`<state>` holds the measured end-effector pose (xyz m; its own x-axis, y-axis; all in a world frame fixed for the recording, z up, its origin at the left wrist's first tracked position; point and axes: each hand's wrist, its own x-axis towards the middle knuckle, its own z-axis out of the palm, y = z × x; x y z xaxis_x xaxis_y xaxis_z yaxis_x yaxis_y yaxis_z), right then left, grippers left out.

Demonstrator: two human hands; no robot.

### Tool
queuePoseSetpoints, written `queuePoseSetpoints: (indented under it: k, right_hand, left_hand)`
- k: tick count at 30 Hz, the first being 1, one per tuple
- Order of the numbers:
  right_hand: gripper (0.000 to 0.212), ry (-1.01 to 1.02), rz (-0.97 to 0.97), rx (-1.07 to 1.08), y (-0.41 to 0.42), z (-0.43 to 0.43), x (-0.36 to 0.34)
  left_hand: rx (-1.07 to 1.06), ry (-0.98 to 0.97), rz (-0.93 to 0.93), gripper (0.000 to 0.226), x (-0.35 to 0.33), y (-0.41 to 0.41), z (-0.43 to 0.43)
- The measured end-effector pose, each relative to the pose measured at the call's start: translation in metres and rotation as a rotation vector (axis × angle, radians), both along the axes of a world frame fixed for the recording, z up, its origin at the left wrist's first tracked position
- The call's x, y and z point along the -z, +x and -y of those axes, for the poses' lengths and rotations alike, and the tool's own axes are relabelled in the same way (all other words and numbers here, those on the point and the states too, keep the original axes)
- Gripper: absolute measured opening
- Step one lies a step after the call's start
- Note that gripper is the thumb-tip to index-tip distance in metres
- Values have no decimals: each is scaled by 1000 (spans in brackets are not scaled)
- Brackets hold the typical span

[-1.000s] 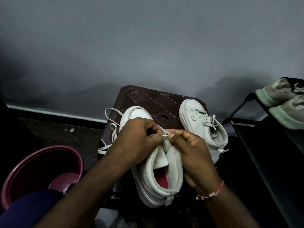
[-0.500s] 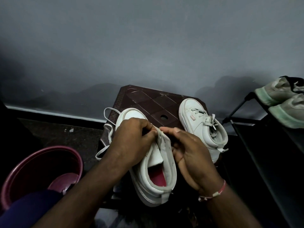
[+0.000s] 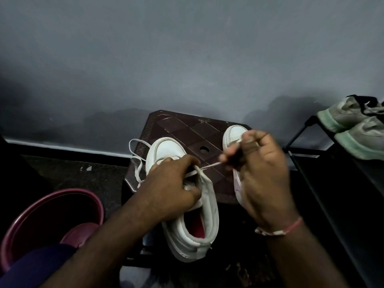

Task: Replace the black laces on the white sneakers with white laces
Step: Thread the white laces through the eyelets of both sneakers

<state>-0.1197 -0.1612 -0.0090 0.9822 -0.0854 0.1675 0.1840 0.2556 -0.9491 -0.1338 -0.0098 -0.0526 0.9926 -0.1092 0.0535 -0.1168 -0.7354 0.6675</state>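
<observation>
White cord is what your next move turns on: the white lace [image 3: 208, 166] runs taut and straight from the throat of the near sneaker [image 3: 164, 148] up and to the right into your right hand [image 3: 264, 177]. That sneaker lies on the brown stool [image 3: 182, 129] with its toe pointing away from you and its heel toward you, past the front edge, so the lace leaves it across its length, not along it. Your right hand has the free end; its fingertips [image 3: 225, 158] are closed together in a pinch on the lace, the other fingers curled. Your left hand [image 3: 170, 192] is clamped over the throat of the sneaker, fingers curled round the upper; whether it also traps the lace I cannot tell. Slack from the other end loops off the left side of the toe. Your right hand hangs over the second sneaker [image 3: 233, 133], hiding all but its toe. To my eye you are drawing the lace through an upper eyelet, so pull along that same line while the left hand braces the sneaker.
</observation>
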Motion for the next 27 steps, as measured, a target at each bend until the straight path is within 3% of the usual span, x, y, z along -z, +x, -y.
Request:
queuePoseSetpoints:
  k: [2,3,7,9,10,13,15,17,18,19,20,21,24,27]
  right_hand:
    - [15,-32,97,78,-1,14,-20]
    - [14,-183,127,71,0,20,-25]
    - [13,-1302,60,-228,0,20,5]
    - [20,-1582,116,-342,0,15,25]
    - [25,-1567,166,-358,1,14,29]
    - [27,-1131,233,-242,4,17,21]
    - [27,-557,184,-170,3,14,14]
    - [27,177,38,-321,3,12,10]
    - [26,396,-3,-387,2,11,7]
    - [26,445,-29,-421,2,10,6]
    - [25,340,-39,-412,3,9,8]
    - [22,80,-3,-348,4,8,14]
    - [26,-891,309,-154,9,3,40]
    - [27,-1319,296,-198,12,3,41]
  left_hand:
    - [-6,-10,13,56,2,-2,1]
    - [-7,-24,25,56,2,-3,1]
    - [27,-64,116,52,1,-6,-2]
    - [43,-55,155,51,2,-7,-3]
    - [46,-53,166,51,3,-7,-4]
    - [64,-42,184,53,3,-5,-5]
    - [82,-40,194,61,4,-4,-6]
    - [80,-55,184,62,4,-2,-8]
    - [81,-57,187,61,4,-2,-10]
    - [87,-58,194,59,4,-2,-10]
    - [92,-57,203,57,5,-1,-10]
    - [95,-52,212,55,6,-1,-10]
    - [88,-32,246,48,9,0,-10]
    - [39,-76,274,48,14,2,-10]
